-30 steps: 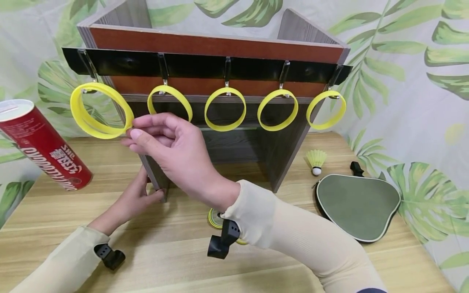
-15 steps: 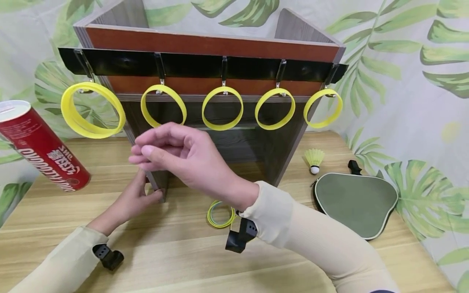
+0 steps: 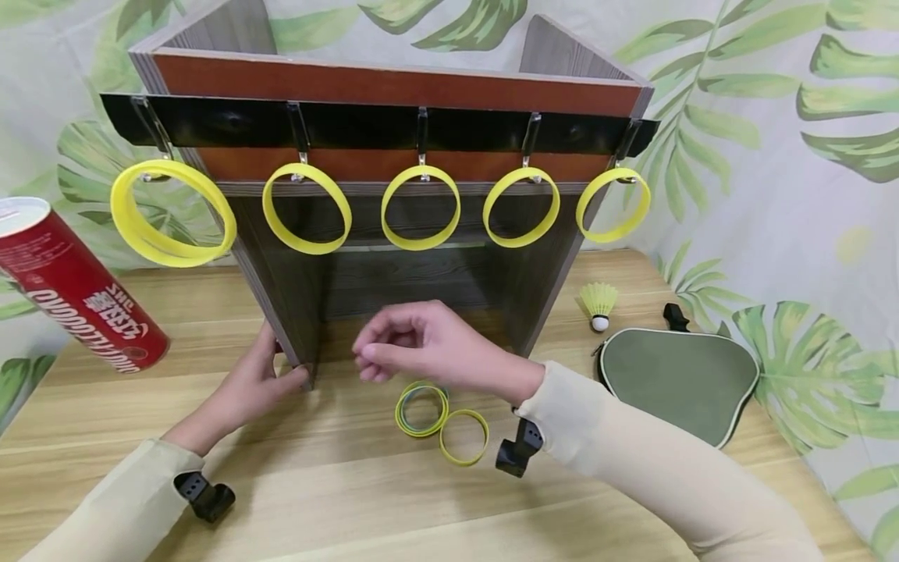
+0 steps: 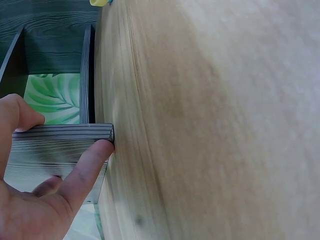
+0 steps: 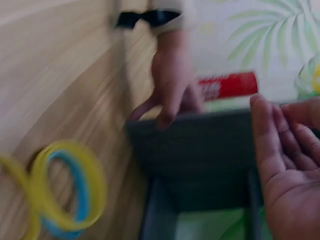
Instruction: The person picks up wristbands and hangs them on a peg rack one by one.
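Observation:
My left hand (image 3: 249,386) grips the lower front edge of the left side panel (image 4: 60,132) of a grey wooden shelf, thumb and fingers on either side of the board. My right hand (image 3: 435,343) is in the air before the shelf, fingers loosely curled, holding nothing. Below it on the table lie a small stack of yellow and blue rings (image 3: 400,421) and a single yellow ring (image 3: 485,445). Several yellow rings hang one by one from hooks on a black strip (image 3: 365,126); the leftmost ring (image 3: 119,215) looks thicker, perhaps doubled.
To the left a red shuttlecock tube (image 3: 84,297) stands on the wooden table (image 3: 316,499). A yellow shuttlecock (image 3: 598,304) and a green paddle case (image 3: 677,382) lie to the right. Leaf-patterned cloth (image 3: 737,195) hangs behind.
My right hand has let go of the leftmost ring and moved down and right, toward the rings on the table. The left hand keeps its grip on the panel.

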The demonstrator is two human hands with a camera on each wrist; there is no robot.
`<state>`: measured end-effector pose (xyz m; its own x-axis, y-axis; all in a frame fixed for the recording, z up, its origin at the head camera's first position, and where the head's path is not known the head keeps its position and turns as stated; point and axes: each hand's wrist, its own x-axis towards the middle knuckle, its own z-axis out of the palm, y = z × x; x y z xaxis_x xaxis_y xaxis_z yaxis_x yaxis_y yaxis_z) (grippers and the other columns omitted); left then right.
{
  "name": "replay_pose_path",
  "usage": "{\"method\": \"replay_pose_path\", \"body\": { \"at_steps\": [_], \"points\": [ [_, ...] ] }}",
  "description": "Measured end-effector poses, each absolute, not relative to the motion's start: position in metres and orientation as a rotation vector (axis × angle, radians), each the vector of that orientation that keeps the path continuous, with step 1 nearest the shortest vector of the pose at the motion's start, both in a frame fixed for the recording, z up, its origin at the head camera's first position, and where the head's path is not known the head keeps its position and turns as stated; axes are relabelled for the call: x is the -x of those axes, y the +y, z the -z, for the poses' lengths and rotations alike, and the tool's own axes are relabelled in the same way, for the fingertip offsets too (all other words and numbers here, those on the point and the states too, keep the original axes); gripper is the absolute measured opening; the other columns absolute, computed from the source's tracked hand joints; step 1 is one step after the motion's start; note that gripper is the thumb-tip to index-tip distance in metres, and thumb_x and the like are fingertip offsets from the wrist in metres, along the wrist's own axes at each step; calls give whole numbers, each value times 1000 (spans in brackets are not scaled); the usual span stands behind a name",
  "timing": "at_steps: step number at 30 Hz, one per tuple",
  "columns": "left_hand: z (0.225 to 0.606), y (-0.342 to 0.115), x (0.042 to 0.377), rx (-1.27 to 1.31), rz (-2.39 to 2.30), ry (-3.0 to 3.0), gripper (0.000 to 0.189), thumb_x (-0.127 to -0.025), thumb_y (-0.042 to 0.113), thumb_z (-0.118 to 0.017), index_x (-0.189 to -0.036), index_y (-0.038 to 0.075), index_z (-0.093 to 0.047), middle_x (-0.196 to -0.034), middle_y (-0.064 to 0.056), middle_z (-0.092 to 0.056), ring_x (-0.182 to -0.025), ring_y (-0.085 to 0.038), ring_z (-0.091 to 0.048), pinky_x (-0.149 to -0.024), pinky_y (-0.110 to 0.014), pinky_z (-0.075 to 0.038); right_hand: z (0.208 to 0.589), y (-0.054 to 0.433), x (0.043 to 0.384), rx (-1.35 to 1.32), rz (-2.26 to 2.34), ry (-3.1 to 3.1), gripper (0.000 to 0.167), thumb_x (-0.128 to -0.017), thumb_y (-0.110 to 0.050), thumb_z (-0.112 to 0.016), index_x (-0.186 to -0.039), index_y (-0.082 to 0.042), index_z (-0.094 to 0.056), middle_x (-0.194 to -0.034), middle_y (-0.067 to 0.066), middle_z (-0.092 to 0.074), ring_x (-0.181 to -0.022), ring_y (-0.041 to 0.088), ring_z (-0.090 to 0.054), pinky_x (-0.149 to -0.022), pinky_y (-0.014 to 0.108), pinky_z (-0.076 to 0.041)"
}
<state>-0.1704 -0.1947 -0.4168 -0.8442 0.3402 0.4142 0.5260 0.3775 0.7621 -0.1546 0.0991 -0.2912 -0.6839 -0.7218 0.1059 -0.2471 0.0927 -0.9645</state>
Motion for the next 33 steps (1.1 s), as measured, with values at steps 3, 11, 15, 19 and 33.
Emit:
{"method": "replay_pose_path", "body": {
  "at_steps": [3, 11, 15, 19, 33],
  "points": [
    [415, -196, 171, 792, 1486, -2464, 97, -86, -16, -65, -166, 10, -17, -160, -24, -34, -130, 3, -43, -98, -4, -34, 307, 114, 162, 867, 1514, 2109, 18, -101, -6, -66, -113, 6, -70, -100, 23, -76, -83, 10, -75, -84, 41, -64],
    [413, -193, 171, 795, 1480, -2456, 92, -85, -17, -65, -163, 5, -21, -156, -27, -37, -128, 2, -44, -98, -4, -34, 349, 141, 174, 713, 1229, 2313, 14, -100, -5, -65, -108, 4, -70, -93, 16, -72, -78, 19, -69, -79, 35, -63],
    [414, -193, 171, 798, 1486, -2447, 92, -85, -17, -65, -163, 4, -22, -155, -28, -38, -128, 2, -44, -99, -5, -34, 362, 147, 174, 685, 1086, 2401, 12, -98, -7, -66, -107, -3, -73, -94, 7, -73, -79, 8, -63, -75, 25, -58],
    [413, -193, 171, 806, 1488, -2441, 94, -85, -18, -65, -164, 6, -21, -157, -29, -36, -130, 2, -44, -99, -4, -34, 367, 149, 175, 707, 1017, 2444, 11, -98, -9, -67, -105, -7, -74, -95, 4, -73, -82, 5, -61, -73, 19, -53],
    [414, -195, 171, 797, 1469, -2452, 93, -85, -17, -65, -163, 6, -22, -156, -27, -39, -129, 2, -45, -98, -6, -34, 373, 150, 172, 699, 925, 2455, 10, -97, -9, -71, -105, -5, -74, -95, 4, -72, -86, 6, -63, -79, 18, -53]
  ]
}}
